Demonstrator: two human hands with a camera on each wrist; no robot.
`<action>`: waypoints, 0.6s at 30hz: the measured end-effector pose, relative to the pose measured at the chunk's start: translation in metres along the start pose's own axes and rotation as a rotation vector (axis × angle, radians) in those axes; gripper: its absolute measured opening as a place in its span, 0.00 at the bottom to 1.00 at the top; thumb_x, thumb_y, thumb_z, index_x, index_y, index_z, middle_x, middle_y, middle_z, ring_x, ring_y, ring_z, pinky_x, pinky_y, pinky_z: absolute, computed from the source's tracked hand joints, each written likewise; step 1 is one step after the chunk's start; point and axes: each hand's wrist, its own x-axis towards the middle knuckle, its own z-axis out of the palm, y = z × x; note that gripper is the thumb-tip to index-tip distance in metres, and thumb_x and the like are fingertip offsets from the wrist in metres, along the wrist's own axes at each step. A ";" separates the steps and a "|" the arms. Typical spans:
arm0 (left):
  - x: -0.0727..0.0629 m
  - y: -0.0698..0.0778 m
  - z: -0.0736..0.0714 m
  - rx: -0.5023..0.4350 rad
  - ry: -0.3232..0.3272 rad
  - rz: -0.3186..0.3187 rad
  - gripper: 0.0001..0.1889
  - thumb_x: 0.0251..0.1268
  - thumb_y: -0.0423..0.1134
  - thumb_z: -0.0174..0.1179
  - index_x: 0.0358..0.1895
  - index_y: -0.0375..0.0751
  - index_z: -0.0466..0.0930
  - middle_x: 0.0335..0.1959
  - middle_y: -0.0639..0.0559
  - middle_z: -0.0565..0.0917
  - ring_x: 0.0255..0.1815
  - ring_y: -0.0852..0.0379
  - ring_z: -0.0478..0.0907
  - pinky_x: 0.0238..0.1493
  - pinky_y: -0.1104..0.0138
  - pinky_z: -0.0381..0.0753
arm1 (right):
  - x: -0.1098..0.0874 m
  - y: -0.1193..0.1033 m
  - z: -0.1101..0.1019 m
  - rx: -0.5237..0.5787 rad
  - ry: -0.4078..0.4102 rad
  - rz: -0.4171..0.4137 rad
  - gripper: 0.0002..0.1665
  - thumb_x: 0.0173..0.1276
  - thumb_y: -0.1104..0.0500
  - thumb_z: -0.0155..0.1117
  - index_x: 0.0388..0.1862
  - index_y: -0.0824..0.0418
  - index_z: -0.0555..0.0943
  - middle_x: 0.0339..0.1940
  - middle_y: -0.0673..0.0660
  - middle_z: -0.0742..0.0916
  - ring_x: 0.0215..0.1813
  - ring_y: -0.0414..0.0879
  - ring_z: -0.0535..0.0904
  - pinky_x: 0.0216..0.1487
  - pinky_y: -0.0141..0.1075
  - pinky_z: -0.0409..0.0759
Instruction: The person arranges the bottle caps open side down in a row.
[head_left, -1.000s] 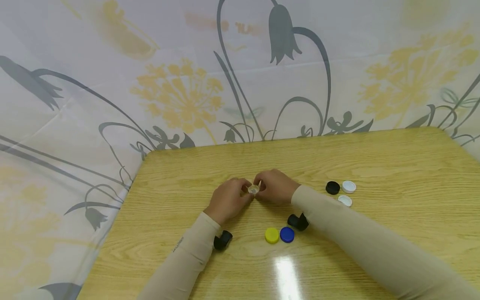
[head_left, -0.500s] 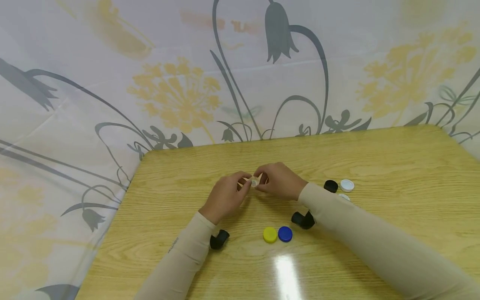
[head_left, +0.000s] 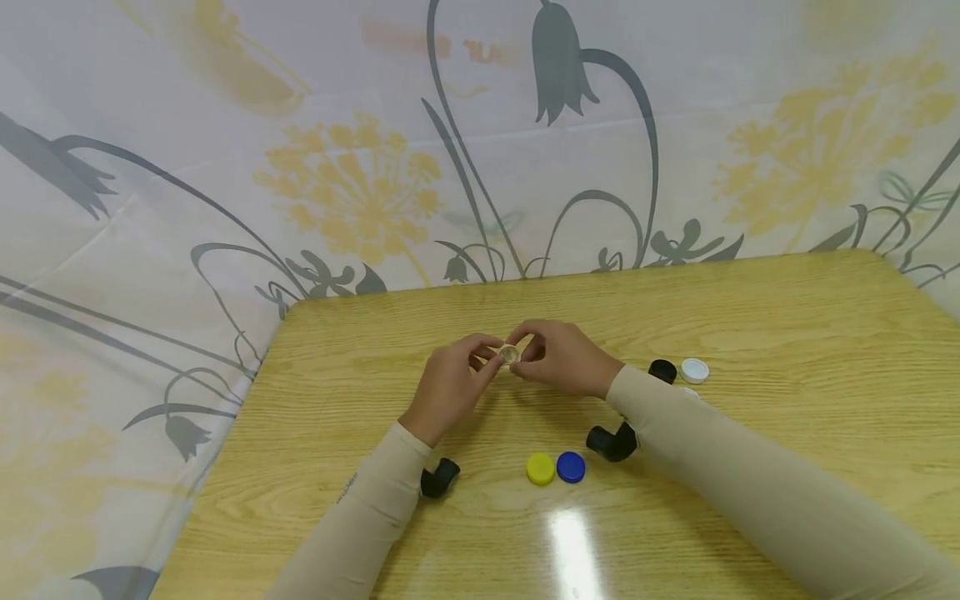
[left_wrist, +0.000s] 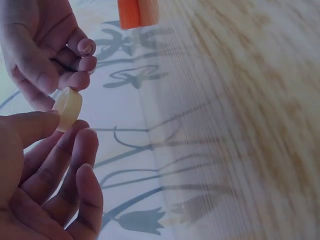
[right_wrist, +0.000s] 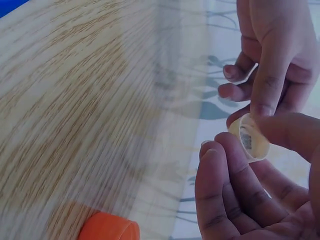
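A small pale, cream-coloured ring-like cap (head_left: 509,354) is held between both hands above the wooden table. My left hand (head_left: 452,385) pinches its left side with thumb and fingertips. From the other side, my right hand (head_left: 562,357) grips it between thumb and fingers. The left wrist view shows the cap (left_wrist: 69,109) edge-on, with a smooth rim. Seen from the right wrist, the cap (right_wrist: 251,138) is hollow, its open side partly facing the camera, and a dark mark shows inside. Fingers cover parts of its rim.
A yellow cap (head_left: 540,469) and a blue cap (head_left: 571,467) lie on the table (head_left: 337,367) nearer me. Rightward are a black cap (head_left: 662,371) and a white cap (head_left: 694,371); my right sleeve partly covers another white cap (head_left: 691,392). A patterned curtain (head_left: 360,183) hangs behind.
Both hands have risen slightly and shifted a little away from me with the pale cap between them. The right sleeve now hides part of the nearer white cap.
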 end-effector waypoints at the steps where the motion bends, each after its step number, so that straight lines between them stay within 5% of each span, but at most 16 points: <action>1: 0.000 0.000 0.000 0.002 0.007 0.006 0.13 0.71 0.41 0.62 0.55 0.42 0.84 0.41 0.49 0.89 0.37 0.56 0.86 0.36 0.66 0.84 | 0.000 0.000 -0.001 0.021 -0.002 0.012 0.17 0.72 0.55 0.65 0.55 0.59 0.80 0.36 0.55 0.89 0.37 0.44 0.85 0.39 0.37 0.81; 7: 0.000 -0.001 0.000 0.010 0.033 0.037 0.12 0.69 0.42 0.65 0.51 0.43 0.85 0.41 0.51 0.90 0.37 0.58 0.85 0.38 0.67 0.84 | 0.000 0.003 -0.003 0.123 -0.005 0.059 0.15 0.76 0.48 0.59 0.52 0.55 0.83 0.41 0.58 0.90 0.40 0.52 0.86 0.42 0.40 0.84; 18: 0.000 -0.001 0.002 -0.011 0.012 0.033 0.08 0.66 0.40 0.67 0.45 0.44 0.84 0.41 0.51 0.89 0.36 0.57 0.85 0.40 0.67 0.84 | -0.004 0.005 -0.004 0.114 0.008 0.043 0.13 0.73 0.51 0.63 0.50 0.56 0.82 0.44 0.57 0.89 0.45 0.49 0.85 0.47 0.42 0.84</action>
